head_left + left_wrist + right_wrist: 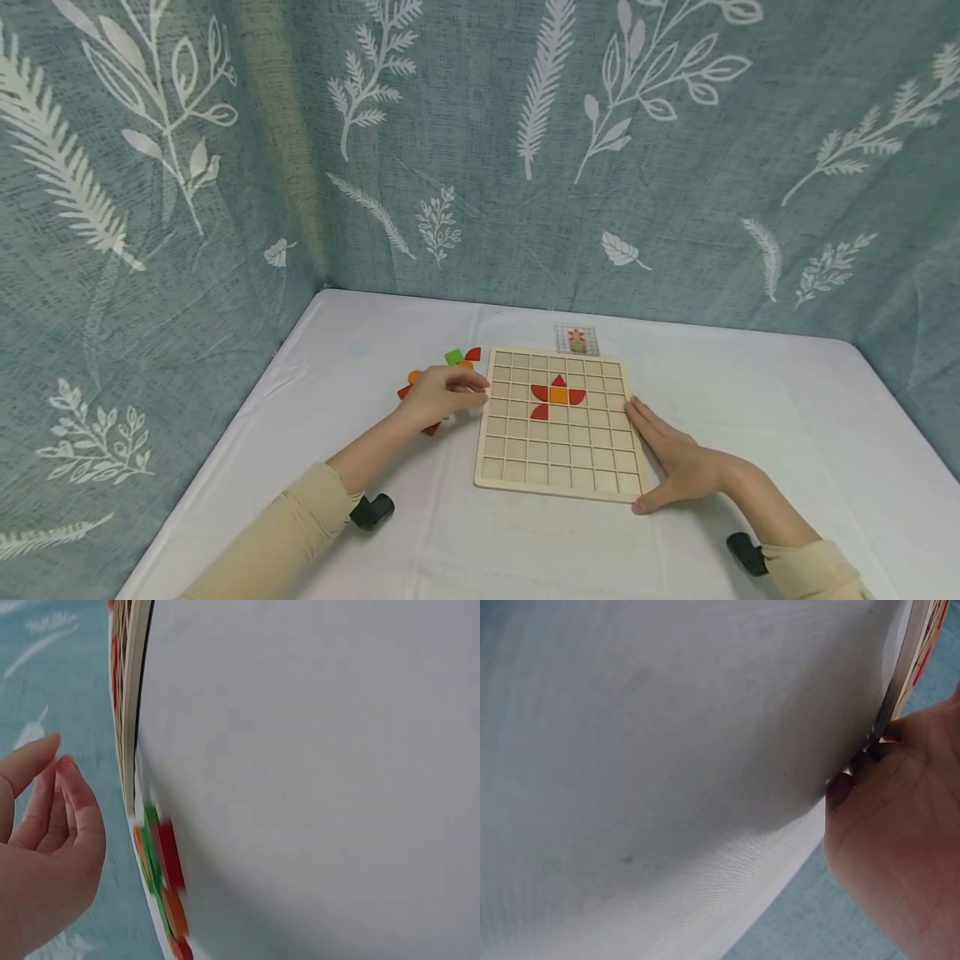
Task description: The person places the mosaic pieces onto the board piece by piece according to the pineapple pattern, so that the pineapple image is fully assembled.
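Note:
A wooden grid board (517,450) lies on the table, holding an orange square tile (558,395), a red triangle tile (558,381) above it and several red curved tiles (539,412). At the board's left edge hovers my left hand (438,396), fingers loosely bent. Its thumb and fingertips come close together in the left wrist view, with no tile visible between them. Along the right edge, straight fingers of my right hand (682,467) touch the board, and its thumb lies by the near right corner. Loose tiles, including a green one (453,357), lie around and partly behind the left hand.
A small pattern card (577,339) with a printed figure lies beyond the board's far edge. White cloth (742,400) covers the table. A blue-green curtain (480,233) with white leaf prints hangs behind and at the left.

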A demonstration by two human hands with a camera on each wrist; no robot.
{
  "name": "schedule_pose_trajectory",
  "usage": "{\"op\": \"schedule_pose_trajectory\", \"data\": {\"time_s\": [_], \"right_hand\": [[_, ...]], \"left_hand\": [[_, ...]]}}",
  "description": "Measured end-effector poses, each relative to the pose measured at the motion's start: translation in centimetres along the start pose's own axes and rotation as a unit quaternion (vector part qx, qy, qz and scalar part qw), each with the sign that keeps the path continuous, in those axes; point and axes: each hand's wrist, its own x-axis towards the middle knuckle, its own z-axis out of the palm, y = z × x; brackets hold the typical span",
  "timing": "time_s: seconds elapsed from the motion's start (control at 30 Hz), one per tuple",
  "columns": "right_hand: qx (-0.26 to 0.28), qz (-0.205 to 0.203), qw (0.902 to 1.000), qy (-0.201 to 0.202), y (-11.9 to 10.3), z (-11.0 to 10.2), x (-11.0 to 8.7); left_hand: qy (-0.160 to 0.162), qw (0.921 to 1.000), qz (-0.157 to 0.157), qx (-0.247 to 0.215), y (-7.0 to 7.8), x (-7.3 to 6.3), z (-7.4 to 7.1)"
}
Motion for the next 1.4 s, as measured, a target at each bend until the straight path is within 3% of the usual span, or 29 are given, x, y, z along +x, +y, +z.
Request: {"op": "schedule_pose_trajectory", "data": {"time_s": [0.17,0.33,0.6,0.77,0.97,1.4], "right_hand": [[-0.001,-0.001,1.0000,0.001,0.0,0.0,0.0],[-0.005,0.003,1.0000,0.002,0.0,0.0,0.0],[0.001,0.001,1.0000,-0.002,-0.1,0.0,0.1],[-0.006,0.002,1.0000,0.002,0.0,-0.1,0.0],[-0.004,0.004,1.0000,-0.001,0.0,-0.1,0.0],[-0.003,0.006,1.0000,-0.004,-0.2,-0.1,0.1]], "left_hand": [[0.020,0.9986,-0.033,-0.036,-1.1,-0.3,-2.6],[0.044,0.9968,-0.061,-0.030,-2.3,-0.3,-4.6],[0.030,0.9975,-0.062,-0.016,-3.3,-0.9,-6.6],[0.015,0.9972,-0.067,0.027,-3.6,-1.7,-7.1],[-0.006,0.9969,-0.065,0.044,-3.9,-2.3,-7.5],[-0.022,0.9927,-0.026,0.116,-4.5,-2.1,-6.9]]}}
